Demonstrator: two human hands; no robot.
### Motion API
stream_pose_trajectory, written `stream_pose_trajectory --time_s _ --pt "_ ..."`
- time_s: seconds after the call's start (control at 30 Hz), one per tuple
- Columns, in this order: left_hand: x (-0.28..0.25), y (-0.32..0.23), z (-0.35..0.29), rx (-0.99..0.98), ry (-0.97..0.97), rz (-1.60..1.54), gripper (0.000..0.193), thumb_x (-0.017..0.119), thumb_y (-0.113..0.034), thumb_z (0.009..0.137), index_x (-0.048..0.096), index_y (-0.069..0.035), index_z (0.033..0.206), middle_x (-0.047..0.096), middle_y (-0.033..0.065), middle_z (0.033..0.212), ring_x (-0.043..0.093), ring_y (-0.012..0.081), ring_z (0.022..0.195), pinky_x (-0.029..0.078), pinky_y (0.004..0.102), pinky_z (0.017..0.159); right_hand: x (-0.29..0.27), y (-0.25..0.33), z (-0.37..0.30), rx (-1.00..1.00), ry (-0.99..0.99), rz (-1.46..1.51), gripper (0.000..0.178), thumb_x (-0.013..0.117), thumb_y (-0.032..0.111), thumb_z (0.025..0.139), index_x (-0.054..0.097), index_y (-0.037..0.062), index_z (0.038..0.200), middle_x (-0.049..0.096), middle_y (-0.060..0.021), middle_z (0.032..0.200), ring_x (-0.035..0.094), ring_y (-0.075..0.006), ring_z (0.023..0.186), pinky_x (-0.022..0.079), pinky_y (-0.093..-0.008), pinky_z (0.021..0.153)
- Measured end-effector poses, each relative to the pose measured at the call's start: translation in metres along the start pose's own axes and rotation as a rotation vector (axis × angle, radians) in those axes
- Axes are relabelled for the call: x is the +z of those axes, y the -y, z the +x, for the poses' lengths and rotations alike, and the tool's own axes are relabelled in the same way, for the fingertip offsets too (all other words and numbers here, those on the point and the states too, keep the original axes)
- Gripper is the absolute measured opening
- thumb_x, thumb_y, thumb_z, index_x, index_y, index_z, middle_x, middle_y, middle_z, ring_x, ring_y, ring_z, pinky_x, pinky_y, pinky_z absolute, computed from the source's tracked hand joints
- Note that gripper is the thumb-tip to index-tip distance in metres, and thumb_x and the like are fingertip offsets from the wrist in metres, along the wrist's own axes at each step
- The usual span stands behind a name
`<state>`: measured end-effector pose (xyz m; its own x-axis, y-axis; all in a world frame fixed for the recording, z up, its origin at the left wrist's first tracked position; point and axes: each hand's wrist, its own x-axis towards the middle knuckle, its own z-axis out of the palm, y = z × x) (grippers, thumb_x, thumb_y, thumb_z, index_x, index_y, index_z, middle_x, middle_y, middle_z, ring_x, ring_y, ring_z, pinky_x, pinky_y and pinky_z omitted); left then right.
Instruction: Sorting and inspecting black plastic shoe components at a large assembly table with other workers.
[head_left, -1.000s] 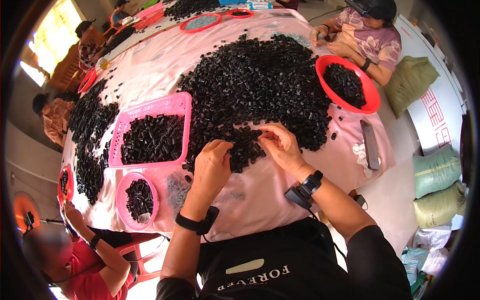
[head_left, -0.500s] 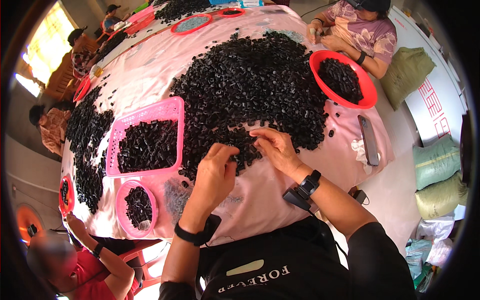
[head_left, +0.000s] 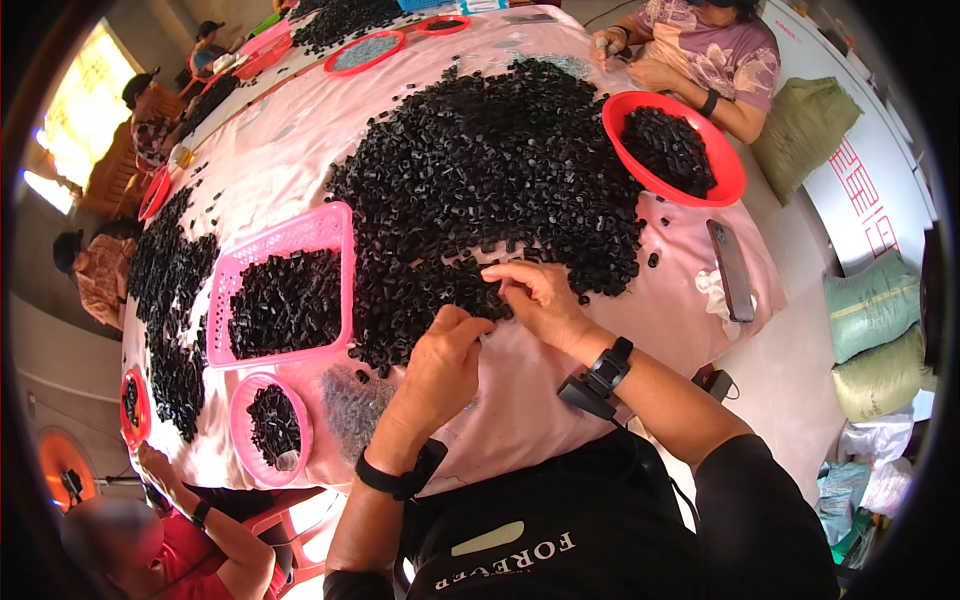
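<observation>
A broad heap of small black plastic pieces [head_left: 490, 170] covers the middle of the pink-clothed table. My left hand [head_left: 440, 365] is closed in a pinch at the heap's near edge; whatever its fingertips hold is hidden. Just to its right, my right hand [head_left: 545, 305] bends its fingers over the nearest black pieces, thumb and forefinger close together. What lies between them is too small to make out. Left of my hands stands a pink rectangular basket [head_left: 349, 270], filled with black pieces. Beside my left wrist lies a pile of small clear pieces [head_left: 350, 408].
A round pink bowl [head_left: 238, 430] holds black pieces at near left. At right are a red bowl [head_left: 735, 165], a phone [head_left: 733, 270] and crumpled tissue [head_left: 712, 290]. Co-workers sit around the table. Full sacks [head_left: 870, 305] stand on the floor at right.
The view has shifted slightly. My left hand has come nearer to me and to the right, closer to my right hand, which stays at the heap's near edge.
</observation>
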<state>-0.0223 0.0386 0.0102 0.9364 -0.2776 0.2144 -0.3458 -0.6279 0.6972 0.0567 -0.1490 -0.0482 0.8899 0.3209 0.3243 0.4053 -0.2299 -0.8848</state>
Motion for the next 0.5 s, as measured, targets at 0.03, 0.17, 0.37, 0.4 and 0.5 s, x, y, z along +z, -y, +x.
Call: stream_pose_trajectory --time_s 0.03,0.17,0.37,0.4,0.5 --pt "0.003 0.0 0.0 0.038 0.029 0.002 0.028 0.058 0.01 0.082 0.07 0.003 0.107 0.063 0.0193 0.101 0.066 0.0366 0.089 0.054 0.0408 0.078 0.001 -0.002 0.0 0.002 -0.007 -0.002 0.03 0.056 -0.005 0.088 0.071 0.0022 0.113 0.073 -0.0092 0.099 0.063 -0.0132 0.07 0.052 -0.0275 0.065" --pt "0.01 0.007 0.005 0.028 0.039 0.028 0.028 0.058 0.01 0.083 0.07 0.003 0.107 0.063 0.0198 0.101 0.065 0.0372 0.093 0.053 0.0415 0.081 0.006 -0.003 0.001 -0.024 -0.115 0.05 0.031 0.058 -0.006 0.084 0.07 0.0017 0.112 0.072 -0.0089 0.094 0.063 -0.0123 0.067 0.052 -0.0263 0.063" --pt "-0.004 0.017 0.011 -0.036 -0.123 0.104 0.027 0.061 0.009 0.082 0.07 0.003 0.107 0.064 0.0197 0.102 0.066 0.0384 0.089 0.054 0.0397 0.078 0.0 0.013 -0.004 0.088 -0.114 0.006 0.031 0.065 -0.001 0.08 0.07 0.0021 0.111 0.069 -0.0092 0.098 0.063 -0.0119 0.065 0.052 -0.0263 0.06" --pt "-0.004 0.015 0.009 -0.036 -0.121 0.104 0.027 0.061 0.009 0.082 0.07 0.003 0.107 0.064 0.0197 0.102 0.066 0.0384 0.089 0.054 0.0397 0.078 0.0 0.013 -0.004 0.058 -0.073 -0.037 0.031 0.067 0.0 0.08 0.07 0.0025 0.11 0.068 -0.0091 0.1 0.063 -0.0126 0.065 0.052 -0.0269 0.059" --pt "-0.002 0.006 0.004 -0.028 -0.076 0.092 0.028 0.06 0.01 0.082 0.07 0.003 0.107 0.064 0.0198 0.103 0.066 0.0383 0.091 0.054 0.0401 0.079 0.003 0.009 -0.004 -0.023 -0.059 -0.084 0.031 0.069 -0.002 0.079 0.069 0.0034 0.109 0.066 -0.0085 0.103 0.064 -0.0151 0.065 0.053 -0.0278 0.059"
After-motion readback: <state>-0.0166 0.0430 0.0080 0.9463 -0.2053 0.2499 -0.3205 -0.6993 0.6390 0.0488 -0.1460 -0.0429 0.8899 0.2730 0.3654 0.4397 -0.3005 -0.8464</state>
